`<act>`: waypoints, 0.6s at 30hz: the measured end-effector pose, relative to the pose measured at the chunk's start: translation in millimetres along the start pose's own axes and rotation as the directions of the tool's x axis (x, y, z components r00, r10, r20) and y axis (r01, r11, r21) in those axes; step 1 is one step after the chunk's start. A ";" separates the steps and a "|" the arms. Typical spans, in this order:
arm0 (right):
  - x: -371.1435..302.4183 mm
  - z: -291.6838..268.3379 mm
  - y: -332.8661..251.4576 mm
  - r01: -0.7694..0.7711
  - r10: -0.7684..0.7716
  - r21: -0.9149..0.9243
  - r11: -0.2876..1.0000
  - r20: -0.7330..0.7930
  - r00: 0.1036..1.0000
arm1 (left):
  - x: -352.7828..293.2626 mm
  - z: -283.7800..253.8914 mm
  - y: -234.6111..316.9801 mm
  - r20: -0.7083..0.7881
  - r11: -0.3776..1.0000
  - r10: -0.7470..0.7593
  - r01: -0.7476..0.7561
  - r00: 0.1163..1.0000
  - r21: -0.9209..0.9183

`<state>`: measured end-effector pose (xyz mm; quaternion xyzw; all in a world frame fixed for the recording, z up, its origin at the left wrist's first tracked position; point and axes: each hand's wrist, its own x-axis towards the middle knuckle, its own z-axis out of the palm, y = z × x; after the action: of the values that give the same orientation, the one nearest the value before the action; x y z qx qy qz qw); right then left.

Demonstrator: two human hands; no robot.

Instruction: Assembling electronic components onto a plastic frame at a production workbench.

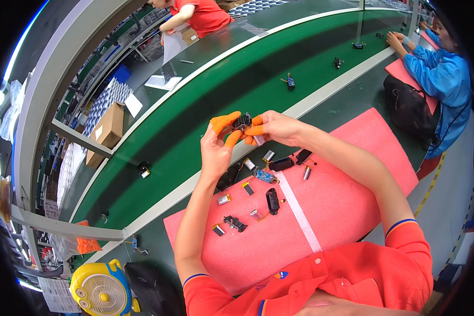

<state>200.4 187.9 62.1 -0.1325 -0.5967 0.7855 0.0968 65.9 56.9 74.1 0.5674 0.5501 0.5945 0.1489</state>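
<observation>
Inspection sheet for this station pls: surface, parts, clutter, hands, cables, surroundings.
Surface: pink foam mat with a white strip across it.
Job's things: black part held above the mat's far edge; small silver packs, black housings and a blue circuit board lie loose on the mat.
Clutter: yellow-and-blue fan left of the mat.
Hands: left hand and right hand both grip the black part; orange coverings on some fingers.
Cables: thin leads at one assembly on the mat; too small to trace.
Surroundings: green conveyor belt with scattered small assemblies; co-worker in red beyond it, co-worker in blue at right.
</observation>
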 end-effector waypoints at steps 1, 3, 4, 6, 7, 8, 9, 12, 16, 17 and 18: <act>-0.4 -1.5 -0.1 -0.015 0.014 0.052 0.999 0.015 1.000 | 0.9 -0.6 0.3 0.037 0.996 -0.036 0.039 0.999 -0.077; -1.5 -0.9 -0.8 -0.035 0.035 0.095 0.995 0.005 0.999 | 2.0 0.5 -0.6 0.076 0.985 -0.071 0.082 0.995 -0.153; -2.1 0.8 -1.4 -0.056 0.057 0.138 0.989 -0.003 0.998 | 2.3 1.9 -2.1 0.050 0.985 -0.046 0.054 0.998 -0.163; -3.6 4.2 -1.1 -0.076 0.079 0.180 0.981 -0.011 0.997 | 3.1 5.5 -4.1 -0.003 0.984 0.004 -0.004 1.000 -0.181; -5.1 6.6 0.0 -0.040 0.048 0.199 0.979 -0.036 0.998 | 3.2 7.5 -4.1 -0.002 0.983 0.004 -0.004 1.000 -0.182; -6.5 9.4 1.6 -0.004 0.018 0.217 0.976 -0.059 0.998 | 2.7 9.7 -2.1 -0.046 0.979 -0.020 0.010 0.999 -0.206; -7.0 11.0 2.6 0.031 -0.012 0.235 0.972 -0.083 0.996 | 2.3 11.6 -0.2 -0.090 0.973 -0.045 0.024 0.995 -0.230; -5.3 12.9 5.0 0.249 -0.263 -0.097 0.964 -0.178 0.948 | 2.0 8.1 -2.9 -0.107 0.932 -0.137 0.091 0.985 -0.351; -11.6 16.6 0.2 0.429 -0.601 -0.562 0.707 -0.159 0.783 | 2.5 4.9 -2.9 0.000 0.795 -0.299 0.250 0.954 -0.552; -13.2 17.7 -1.5 0.448 -0.691 -0.686 0.573 -0.112 0.714 | 2.2 4.5 -1.6 0.035 0.764 -0.342 0.300 0.939 -0.571; -14.4 17.5 -1.9 0.447 -0.691 -0.686 0.574 -0.113 0.714 | 2.2 5.0 -0.5 0.072 0.729 -0.382 0.349 0.921 -0.588</act>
<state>208.3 168.0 69.7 -0.0982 -0.7976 0.4308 0.4106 69.1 61.3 73.6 0.3569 0.4421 0.7095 0.4168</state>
